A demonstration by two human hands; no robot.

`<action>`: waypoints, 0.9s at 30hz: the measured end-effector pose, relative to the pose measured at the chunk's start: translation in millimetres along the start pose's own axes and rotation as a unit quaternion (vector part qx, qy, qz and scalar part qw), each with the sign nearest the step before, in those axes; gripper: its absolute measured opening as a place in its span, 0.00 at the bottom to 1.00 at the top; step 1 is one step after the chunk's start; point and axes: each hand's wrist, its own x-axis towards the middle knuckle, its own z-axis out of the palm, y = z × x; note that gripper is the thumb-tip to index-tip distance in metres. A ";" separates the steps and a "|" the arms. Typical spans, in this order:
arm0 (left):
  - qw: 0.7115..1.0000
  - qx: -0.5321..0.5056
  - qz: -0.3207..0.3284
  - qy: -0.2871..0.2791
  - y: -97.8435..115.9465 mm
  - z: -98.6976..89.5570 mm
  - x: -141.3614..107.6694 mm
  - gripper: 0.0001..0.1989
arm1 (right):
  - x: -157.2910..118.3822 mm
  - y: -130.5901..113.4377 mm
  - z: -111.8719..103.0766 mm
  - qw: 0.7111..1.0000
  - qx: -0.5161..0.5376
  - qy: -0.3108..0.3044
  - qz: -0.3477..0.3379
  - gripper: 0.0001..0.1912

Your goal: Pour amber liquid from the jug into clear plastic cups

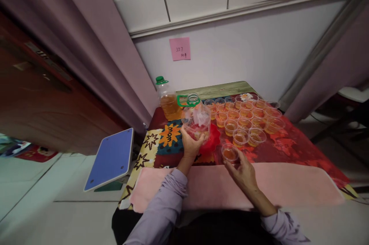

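Note:
My left hand [191, 143] grips a clear plastic jug [196, 118] with a green handle and an uncapped mouth. The jug stands upright or nearly so, by a red scalloped dish [211, 141]; whether it rests in the dish I cannot tell. In my right hand [243, 170] is a clear plastic cup [230, 153] holding amber liquid, its fingers wrapped round the side. Beyond that hand, several rows of similar cups [240, 137] stand close together, many with amber liquid in them.
Behind the jug at left stands a green-capped bottle [170, 104] partly full of amber liquid. A pink cloth [291, 183] covers the table's near edge. A blue board [112, 158] is left of the table. The wall [230, 56] bounds the back.

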 end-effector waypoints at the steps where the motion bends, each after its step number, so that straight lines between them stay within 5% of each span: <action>1: 1.000 0.002 -0.002 0.002 0.2 1.0 -0.4 0.44 | 0.1 -1.1 -0.6 1.000 0.004 0.000 0.000 0.40; 10: 1.000 0.018 -0.021 0.008 -0.5 5.6 -18.8 0.61 | 3.0 -8.2 -2.3 0.998 0.049 0.001 0.027 0.43; 14: 1.000 0.014 -0.010 -0.015 -16.9 -8.9 -24.3 0.68 | 5.2 -6.7 -0.6 0.998 0.051 0.009 0.022 0.46; 18: 0.991 0.119 0.045 -0.031 -47.1 -46.8 -9.1 0.47 | 6.6 -7.3 -1.9 0.998 0.068 0.014 0.013 0.43; 21: 0.985 0.172 0.024 -0.013 -74.0 -78.1 14.6 0.32 | 7.0 -10.4 -3.2 0.996 0.086 0.018 0.014 0.38; 27: 0.955 0.287 0.000 -0.072 -113.6 -101.1 25.8 0.27 | 1.5 -13.6 -1.3 0.992 0.114 0.031 0.034 0.37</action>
